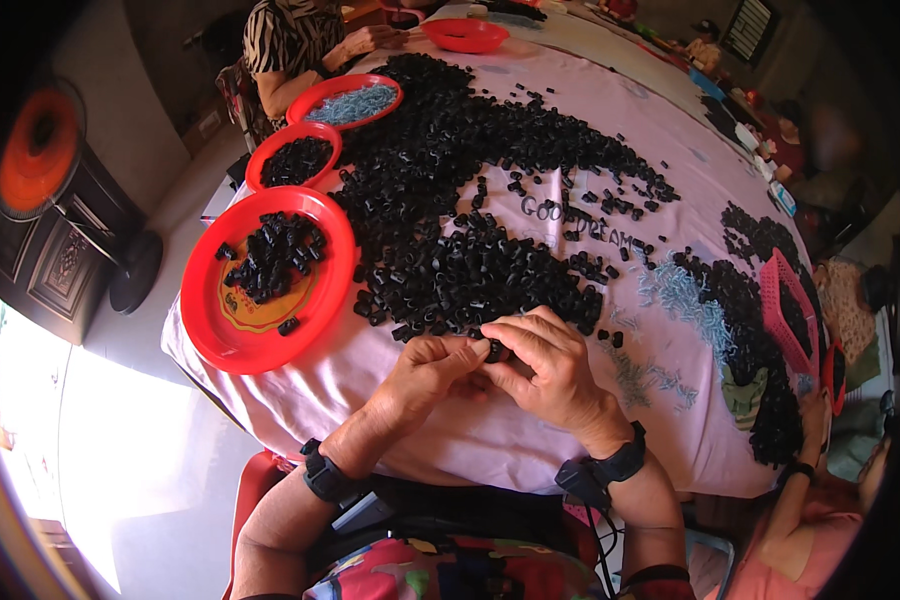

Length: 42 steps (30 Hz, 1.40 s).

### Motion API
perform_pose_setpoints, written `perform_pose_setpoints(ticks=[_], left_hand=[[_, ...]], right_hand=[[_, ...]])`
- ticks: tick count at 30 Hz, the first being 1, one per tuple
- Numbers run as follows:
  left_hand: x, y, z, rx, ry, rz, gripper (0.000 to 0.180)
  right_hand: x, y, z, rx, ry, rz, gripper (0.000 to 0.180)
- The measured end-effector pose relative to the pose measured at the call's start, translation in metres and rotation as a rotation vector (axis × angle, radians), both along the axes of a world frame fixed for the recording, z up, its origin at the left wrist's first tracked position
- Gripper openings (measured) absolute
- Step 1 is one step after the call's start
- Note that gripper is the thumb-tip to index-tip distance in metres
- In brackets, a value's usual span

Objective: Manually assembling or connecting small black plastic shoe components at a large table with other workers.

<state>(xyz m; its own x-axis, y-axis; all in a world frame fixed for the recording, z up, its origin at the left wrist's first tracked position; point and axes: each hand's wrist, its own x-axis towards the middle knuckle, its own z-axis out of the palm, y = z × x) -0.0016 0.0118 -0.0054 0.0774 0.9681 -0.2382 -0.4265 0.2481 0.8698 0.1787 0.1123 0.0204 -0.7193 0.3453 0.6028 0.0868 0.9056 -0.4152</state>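
Note:
My left hand (425, 380) and my right hand (555, 375) meet at the near edge of a heap of small black plastic pieces (480, 275). Pinched between their fingertips is a small black plastic piece (495, 350), mostly covered by the fingers. The heaped pieces are short and tube-like, and the heap spreads far across the table. To the left of my hands lies a large red plate (198, 300) with a smaller pile of black pieces (273, 255) on it. Thin light-blue pin-like pieces (660, 380) are scattered to the right of my right hand.
Farther off stand a red plate of black pieces (254, 172) and one of light-blue pieces (304, 100). A pink basket (785, 310) lies at the right. Other people (288, 50) sit around the cloth-covered table (590, 90). A fan (38, 150) stands at the left.

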Motion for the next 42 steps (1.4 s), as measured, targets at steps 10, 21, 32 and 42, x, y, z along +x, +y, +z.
perform_pose_setpoints(ticks=[10, 21, 32, 42], left_hand=[[-0.003, 0.000, 0.003, 0.015, -0.128, -0.031, 0.036], [-0.004, -0.004, 0.002, 0.028, -0.124, -0.063, 0.027], [0.006, -0.004, 0.002, 0.068, 0.070, 0.104, 0.012], [0.000, -0.007, 0.018, 0.096, 0.100, 0.165, 0.026]], right_hand=[[0.001, 0.004, -0.002, 0.095, 0.039, -0.007, 0.041], [-0.002, 0.001, 0.005, 0.064, 0.079, 0.033, 0.053], [-0.002, 0.002, 0.000, 0.098, 0.056, -0.009, 0.053], [0.002, 0.001, 0.002, -0.002, 0.103, -0.003, 0.049]])
